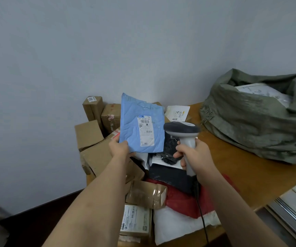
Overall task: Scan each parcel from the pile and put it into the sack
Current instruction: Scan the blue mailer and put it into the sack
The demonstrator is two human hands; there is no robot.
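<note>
Head view: left hand (119,147) pinches blue parcel (140,122) upright at centre frame, label facing scanner (182,130) gripped by right hand (195,154).

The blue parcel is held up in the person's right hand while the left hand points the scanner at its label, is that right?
Not quite: the hands are swapped. The head view shows the left hand holding up the blue parcel by its lower corner, while the right hand grips the scanner, aimed toward the label.

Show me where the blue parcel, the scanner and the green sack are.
blue parcel (134,111): head view, upper blue face above the label.
scanner (181,128): head view, dark head.
green sack (250,122): head view, front wall.
</note>
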